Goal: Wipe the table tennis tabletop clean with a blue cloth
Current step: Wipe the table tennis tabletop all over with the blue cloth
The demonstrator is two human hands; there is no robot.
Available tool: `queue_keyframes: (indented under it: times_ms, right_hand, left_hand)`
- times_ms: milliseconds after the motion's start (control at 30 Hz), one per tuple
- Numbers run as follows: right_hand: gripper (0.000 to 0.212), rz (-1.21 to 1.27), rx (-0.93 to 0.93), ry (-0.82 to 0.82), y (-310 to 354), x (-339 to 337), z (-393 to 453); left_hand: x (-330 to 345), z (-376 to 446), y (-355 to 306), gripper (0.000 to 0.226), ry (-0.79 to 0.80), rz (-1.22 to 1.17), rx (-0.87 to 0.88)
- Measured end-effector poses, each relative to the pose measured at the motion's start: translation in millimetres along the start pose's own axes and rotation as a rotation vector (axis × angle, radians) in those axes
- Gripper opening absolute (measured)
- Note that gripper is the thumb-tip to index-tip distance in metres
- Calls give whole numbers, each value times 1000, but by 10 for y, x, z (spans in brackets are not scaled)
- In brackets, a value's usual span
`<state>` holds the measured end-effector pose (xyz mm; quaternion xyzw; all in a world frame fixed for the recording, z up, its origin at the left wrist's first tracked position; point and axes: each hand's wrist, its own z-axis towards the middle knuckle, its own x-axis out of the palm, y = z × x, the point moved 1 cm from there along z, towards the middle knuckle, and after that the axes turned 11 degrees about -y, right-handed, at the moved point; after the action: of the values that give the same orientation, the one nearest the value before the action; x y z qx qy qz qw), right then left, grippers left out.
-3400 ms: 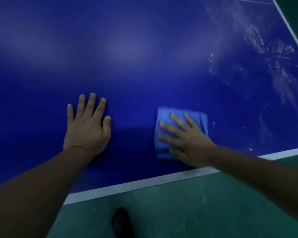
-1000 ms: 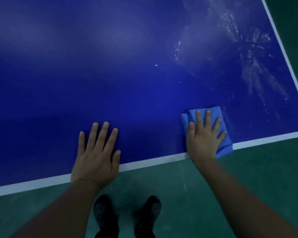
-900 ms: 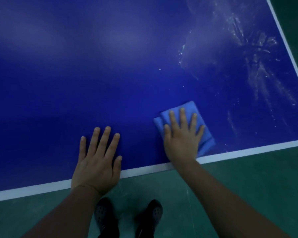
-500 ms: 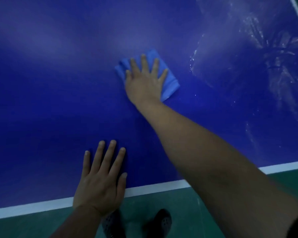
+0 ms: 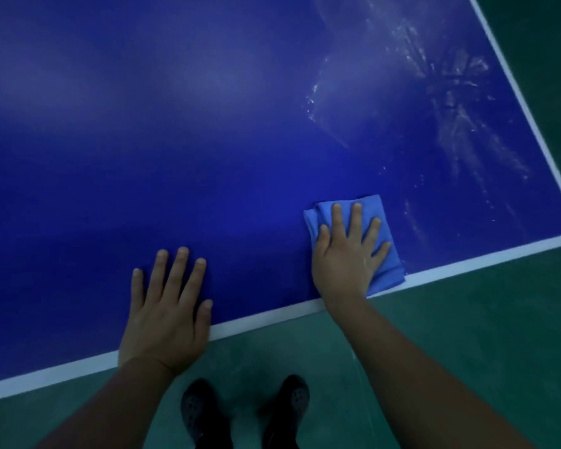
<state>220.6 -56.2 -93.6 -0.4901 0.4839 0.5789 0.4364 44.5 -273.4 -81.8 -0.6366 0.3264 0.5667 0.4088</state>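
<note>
The dark blue table tennis tabletop [image 5: 208, 140] fills most of the view, edged by a white line [image 5: 266, 319] along its near side. A folded light blue cloth [image 5: 384, 215] lies at the near edge, right of centre. My right hand [image 5: 347, 254] presses flat on it with fingers spread and straight. My left hand [image 5: 169, 309] rests flat on the bare tabletop to the left, its heel over the white line. Whitish wet streaks [image 5: 450, 108] cover the tabletop's far right part.
The table's right edge, also marked by a white line [image 5: 525, 111], runs diagonally at the upper right. Green floor [image 5: 467, 335] lies below and to the right of the table. My two dark shoes [image 5: 240, 413] stand on it near the table's edge.
Half a second ago my right hand had the cloth far out on the tabletop; it has pulled the cloth back to the near edge. My left hand stayed planted.
</note>
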Motion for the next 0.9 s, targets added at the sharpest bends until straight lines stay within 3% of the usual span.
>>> queue_keyframes:
  times_ms: [200,400,600,667,767,800,833,900]
  right_hand:
    - [48,-3,-316,4,-533,-155,-112]
    - [44,-90,-125,-56,-1513,-307,544]
    - [45,-22,-34,-100,-1239,-275,436]
    - [42,31,-180,-99,-964,-242,187]
    - [40,32,-615,-85,-810,-244,-136]
    - [40,14,-675,-91,-898,-250,-61]
    - [39,-12,-635,-99,-1024,-254,77]
    - [41,-57,-317,-87,-1274,-277,371]
  left_hand:
    - [-15,-33,-63,65,-27,18,-51]
    - [26,-50,-59,68,-56,42,-49]
    - [13,-59,-81,68,-79,44,-53]
    - [15,-56,-95,68,-77,46,-52]
    - [17,-60,-84,68,-82,45,-53]
    - [16,-62,-81,68,-84,44,-53]
    - [14,-62,-80,68,-85,41,-53]
    - [11,-61,-86,68,-86,34,-54]
